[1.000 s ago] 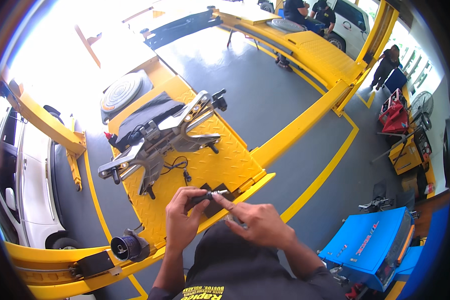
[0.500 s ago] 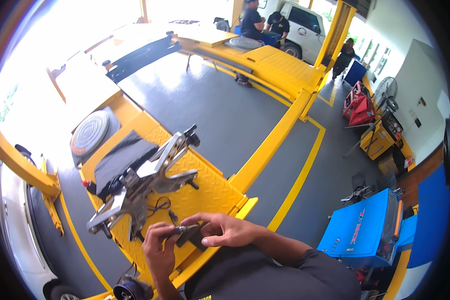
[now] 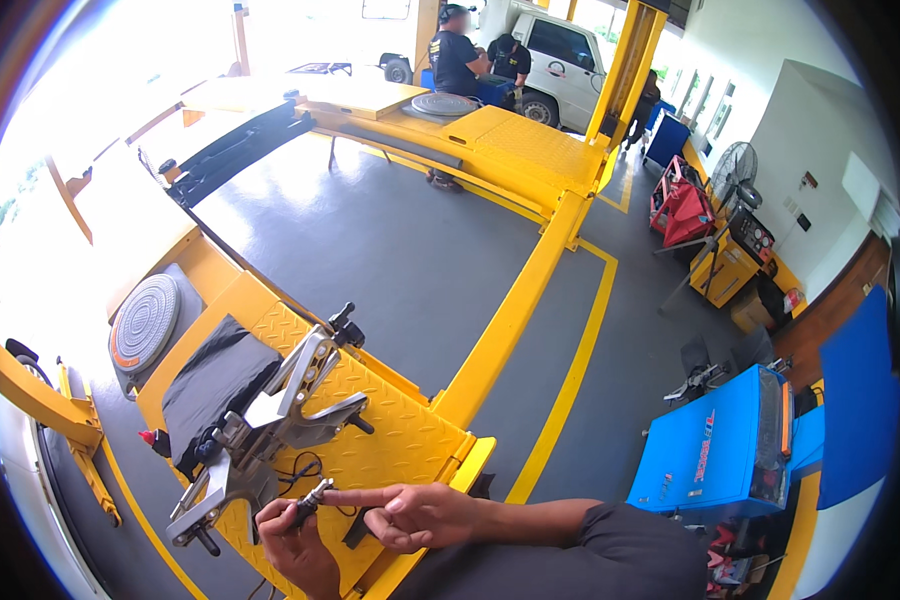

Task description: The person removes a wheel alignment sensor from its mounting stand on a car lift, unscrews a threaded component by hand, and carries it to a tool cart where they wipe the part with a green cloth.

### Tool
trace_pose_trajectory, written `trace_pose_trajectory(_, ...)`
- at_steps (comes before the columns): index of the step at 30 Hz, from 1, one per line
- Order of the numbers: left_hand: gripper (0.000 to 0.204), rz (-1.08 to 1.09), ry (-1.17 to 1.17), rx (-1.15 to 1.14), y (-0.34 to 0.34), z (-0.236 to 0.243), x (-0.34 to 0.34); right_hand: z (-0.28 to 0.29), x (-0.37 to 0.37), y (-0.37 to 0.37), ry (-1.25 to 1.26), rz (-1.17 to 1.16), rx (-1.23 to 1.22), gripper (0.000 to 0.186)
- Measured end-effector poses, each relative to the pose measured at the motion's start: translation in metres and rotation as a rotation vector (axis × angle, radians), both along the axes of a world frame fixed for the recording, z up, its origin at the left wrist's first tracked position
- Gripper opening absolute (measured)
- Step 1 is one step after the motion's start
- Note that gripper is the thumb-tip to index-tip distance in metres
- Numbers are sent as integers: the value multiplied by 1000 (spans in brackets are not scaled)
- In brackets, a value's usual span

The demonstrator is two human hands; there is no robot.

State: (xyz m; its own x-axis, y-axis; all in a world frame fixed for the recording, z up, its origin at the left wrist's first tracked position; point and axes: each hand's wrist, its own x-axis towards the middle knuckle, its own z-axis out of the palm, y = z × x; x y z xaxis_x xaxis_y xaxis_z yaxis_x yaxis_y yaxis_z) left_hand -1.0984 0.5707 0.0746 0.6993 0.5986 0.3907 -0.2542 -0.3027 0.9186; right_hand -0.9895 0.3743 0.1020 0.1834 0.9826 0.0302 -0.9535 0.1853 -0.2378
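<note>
Between the fingers and thumb of my left hand (image 3: 298, 548) is a small part with a black body and a silver metal tip (image 3: 316, 496). My right hand (image 3: 418, 515) reaches in from the right, its index finger stretched out to the tip and the other fingers loosely curled, gripping nothing. Just beyond my hands, a silver wheel clamp (image 3: 288, 408) with black knobs lies on the yellow tread-plate platform (image 3: 410, 447). A thin black cable (image 3: 298, 470) is next to it. Under the clamp's far side sits a dark cloth-like sheet (image 3: 220, 380).
A yellow beam (image 3: 515, 310) joins this platform to the far one (image 3: 530, 150). At right stand a blue cabinet (image 3: 705, 435), a fan (image 3: 735, 170) and a yellow machine (image 3: 730, 260). Two people (image 3: 455, 60) work by a white vehicle (image 3: 560, 65) at the back.
My right index finger has straightened out to the part's tip. The part now points more upward in my left hand. The whole view has shifted, with my hands lower in it.
</note>
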Motion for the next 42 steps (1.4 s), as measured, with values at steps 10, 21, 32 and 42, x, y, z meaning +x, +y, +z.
trace_pose_trajectory(10,18,-3,102,-57,-11,-5,5,-10,14,11,-2301,-613,-613,73)
trace_pose_trajectory(21,24,33,314,-224,-15,17,6,-39,3,23,-2611,-702,-713,71)
trace_pose_trajectory(32,23,-112,238,-529,-10,19,3,-57,7,20,-2611,-620,-693,80)
trace_pose_trajectory(42,15,-116,180,-789,2,-12,-7,-43,17,20,-2620,-496,-641,85)
